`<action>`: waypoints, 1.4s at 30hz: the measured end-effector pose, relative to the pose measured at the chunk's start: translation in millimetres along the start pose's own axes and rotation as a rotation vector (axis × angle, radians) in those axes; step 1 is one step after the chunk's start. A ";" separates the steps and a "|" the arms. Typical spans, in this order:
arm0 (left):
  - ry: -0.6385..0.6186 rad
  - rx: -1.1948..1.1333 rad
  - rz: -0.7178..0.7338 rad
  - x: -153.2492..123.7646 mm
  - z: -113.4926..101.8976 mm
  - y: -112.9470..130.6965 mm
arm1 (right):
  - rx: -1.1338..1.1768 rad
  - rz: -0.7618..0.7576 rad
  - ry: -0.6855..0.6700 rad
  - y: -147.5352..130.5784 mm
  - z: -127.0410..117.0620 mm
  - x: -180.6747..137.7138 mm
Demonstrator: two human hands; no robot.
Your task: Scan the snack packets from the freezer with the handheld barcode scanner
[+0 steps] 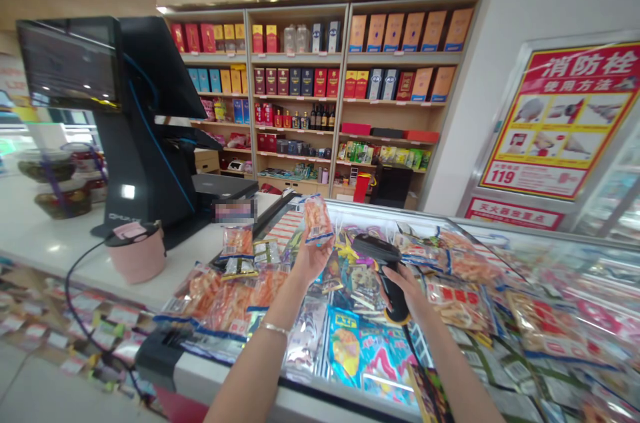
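My left hand [310,255] is raised over the glass counter and grips a small orange snack packet [318,217] by its lower edge. A bracelet sits on that wrist. My right hand [404,284] is closed round the grip of a black barcode scanner [381,256], whose head points left toward the packet. The packet and the scanner head are a short gap apart. A pile of similar orange snack packets [227,296] lies on the counter left of my left arm.
A glass-topped display case [500,236] full of packets spreads to the right. A black checkout terminal [135,143] with a screen stands at left beside a pink cup [137,256]. Shelves of boxes and bottles [310,89] fill the back wall.
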State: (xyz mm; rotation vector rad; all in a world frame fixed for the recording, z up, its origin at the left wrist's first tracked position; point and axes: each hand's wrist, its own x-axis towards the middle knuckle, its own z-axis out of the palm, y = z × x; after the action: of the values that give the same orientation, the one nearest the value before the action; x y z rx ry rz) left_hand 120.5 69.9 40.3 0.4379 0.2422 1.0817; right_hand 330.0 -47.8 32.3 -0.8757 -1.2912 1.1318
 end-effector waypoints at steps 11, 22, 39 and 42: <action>0.097 -0.009 0.032 5.2 -2.4 -1.5 | 0.062 -0.001 -0.087 0.9 3.6 -5.0; 0.113 0.058 0.060 5.4 -6.2 -1.3 | 0.153 -0.039 -0.094 -7.5 8.2 -7.2; 0.442 0.801 0.863 -75.9 -1.7 58.6 | 0.241 -0.069 0.023 -37.3 36.3 5.1; 0.626 1.230 1.045 -104.8 -22.0 77.1 | 0.314 -0.051 -0.023 -27.1 65.4 16.2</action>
State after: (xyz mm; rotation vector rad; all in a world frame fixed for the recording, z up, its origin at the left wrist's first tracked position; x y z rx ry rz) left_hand 2.6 12.0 53.9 1.4106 1.3793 2.0166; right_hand 268.0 -46.1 70.1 -0.5951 -1.1093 1.2655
